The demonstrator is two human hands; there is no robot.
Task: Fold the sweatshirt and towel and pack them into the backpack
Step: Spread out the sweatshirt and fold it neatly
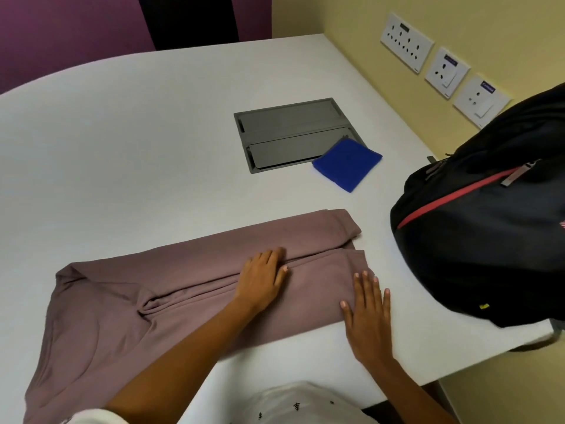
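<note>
A mauve sweatshirt (128, 301) lies on the white table (122, 133), its sides folded in lengthwise into a long strip. My left hand (263, 275) presses flat on the middle seam of the fold. My right hand (368, 313) lies flat, fingers spread, on the strip's near right corner. A small blue towel (347, 163), folded into a square, sits farther back on the table. The black backpack (483, 234) with a red zipper line stands at the table's right edge, and I cannot tell whether it is open.
A grey cable hatch (284, 127) is set into the tabletop beside the towel. Wall sockets (406, 41) line the yellow wall at the right. The table's near edge runs just below my right hand.
</note>
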